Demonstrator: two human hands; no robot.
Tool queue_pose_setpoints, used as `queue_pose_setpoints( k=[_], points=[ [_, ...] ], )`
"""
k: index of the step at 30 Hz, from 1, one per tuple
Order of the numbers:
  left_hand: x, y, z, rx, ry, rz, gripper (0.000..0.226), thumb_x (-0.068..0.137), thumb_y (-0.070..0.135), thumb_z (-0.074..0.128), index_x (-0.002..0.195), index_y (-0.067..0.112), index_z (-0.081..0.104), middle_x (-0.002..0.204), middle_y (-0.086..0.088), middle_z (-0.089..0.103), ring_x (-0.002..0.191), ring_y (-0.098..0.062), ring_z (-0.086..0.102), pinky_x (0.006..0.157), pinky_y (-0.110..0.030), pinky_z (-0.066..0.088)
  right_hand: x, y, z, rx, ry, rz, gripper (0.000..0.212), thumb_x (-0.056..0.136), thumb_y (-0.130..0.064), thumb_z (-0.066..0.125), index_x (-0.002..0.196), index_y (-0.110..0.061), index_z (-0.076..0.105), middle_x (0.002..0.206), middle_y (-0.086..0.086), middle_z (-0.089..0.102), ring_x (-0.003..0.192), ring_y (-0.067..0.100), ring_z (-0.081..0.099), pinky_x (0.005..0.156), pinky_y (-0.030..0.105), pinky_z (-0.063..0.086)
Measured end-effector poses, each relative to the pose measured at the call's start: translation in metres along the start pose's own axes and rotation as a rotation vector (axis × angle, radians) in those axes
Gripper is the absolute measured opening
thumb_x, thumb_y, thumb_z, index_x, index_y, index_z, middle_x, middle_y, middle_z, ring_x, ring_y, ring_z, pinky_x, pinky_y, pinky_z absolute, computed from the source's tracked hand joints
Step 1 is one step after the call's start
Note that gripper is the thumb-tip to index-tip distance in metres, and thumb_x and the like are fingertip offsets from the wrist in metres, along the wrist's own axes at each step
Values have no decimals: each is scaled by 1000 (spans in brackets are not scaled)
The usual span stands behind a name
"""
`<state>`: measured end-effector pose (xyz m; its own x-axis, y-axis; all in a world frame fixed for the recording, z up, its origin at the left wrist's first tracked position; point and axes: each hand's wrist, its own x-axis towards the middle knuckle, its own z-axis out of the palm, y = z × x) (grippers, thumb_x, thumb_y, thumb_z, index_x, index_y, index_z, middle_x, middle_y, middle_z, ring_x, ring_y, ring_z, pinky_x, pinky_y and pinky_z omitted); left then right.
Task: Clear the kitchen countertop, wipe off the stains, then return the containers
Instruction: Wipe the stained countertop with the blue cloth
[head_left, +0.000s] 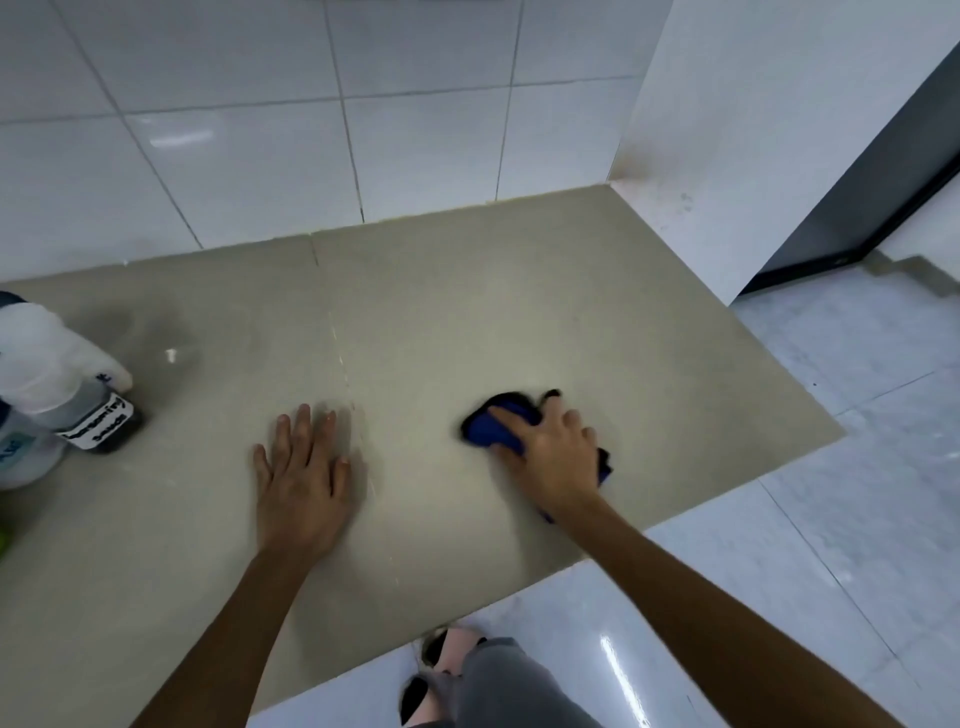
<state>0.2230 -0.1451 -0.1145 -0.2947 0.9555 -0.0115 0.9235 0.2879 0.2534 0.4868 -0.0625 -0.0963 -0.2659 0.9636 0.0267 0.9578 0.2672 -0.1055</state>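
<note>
A beige stone countertop (467, 291) fills the middle of the view. My right hand (550, 457) presses down on a crumpled dark blue cloth (493, 423) near the counter's right front corner, with the fingers curled over the cloth. My left hand (301, 478) lies flat on the counter to the left of it, fingers spread and holding nothing. A faint whitish streak (345, 364) runs front to back along the counter seam just right of my left hand. At the far left edge stand containers: a clear jar with a white label and dark contents (101, 423) and a white-capped bottle (31, 364).
White wall tiles (311, 130) back the counter, and a white side wall (727, 130) closes its right rear corner. The counter ends in open edges at the front and right, above a glossy white floor (857, 467). My feet (441, 670) show below the front edge.
</note>
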Motion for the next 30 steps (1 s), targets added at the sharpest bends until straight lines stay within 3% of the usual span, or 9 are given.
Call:
queue_pose_setpoints(
  k=[4,7,11,14,17,20,23,30],
  points=[
    [-21,12,1,11,-8,77,69,86,43,18,142,10,40,152,-15,31,142,-36,24,112,-57,13,22,76,-8,-13,74,390,49,91,-54,45,138,-45,38,125,16,42,103,38,46,88,47,40],
    [-33,26,10,11,-45,101,68,87,46,17,144,15,37,153,-11,29,143,-33,23,113,-55,12,29,76,-8,0,77,560,48,93,-52,43,139,-40,39,126,16,39,104,38,45,89,47,38],
    [-38,29,18,74,-71,90,66,88,46,18,144,17,38,152,-11,33,140,-34,28,110,-57,17,-3,14,1,5,96,362,43,91,-50,49,133,-41,45,120,16,45,96,37,49,78,45,42],
    [-37,29,18,78,-64,94,66,87,45,19,143,15,40,151,-13,35,139,-36,30,109,-60,18,-42,-31,6,11,134,138,43,76,-49,70,117,-42,61,96,14,57,71,31,53,59,40,45],
    [-37,41,16,49,-49,132,70,85,47,17,145,16,36,153,-13,31,141,-34,25,112,-57,12,-57,-26,9,10,101,36,47,72,-52,72,117,-46,60,94,12,59,68,29,54,57,39,46],
    [-35,71,18,3,-47,169,75,82,50,12,148,18,29,156,-10,22,145,-28,15,115,-50,3,-48,30,3,38,83,123,46,84,-52,59,129,-46,50,109,16,53,84,35,53,72,43,45],
    [-39,104,30,-14,-70,181,72,84,51,15,146,18,33,155,-11,26,144,-31,20,114,-53,7,-33,113,-8,20,75,309,46,89,-51,52,134,-47,43,121,19,47,99,38,49,84,47,43],
    [-52,115,43,91,-48,174,67,88,50,22,143,17,39,152,-12,33,139,-34,29,110,-59,12,-8,291,-35,30,40,605,51,89,-54,49,137,-44,38,120,17,39,106,42,44,95,55,40]
  ],
)
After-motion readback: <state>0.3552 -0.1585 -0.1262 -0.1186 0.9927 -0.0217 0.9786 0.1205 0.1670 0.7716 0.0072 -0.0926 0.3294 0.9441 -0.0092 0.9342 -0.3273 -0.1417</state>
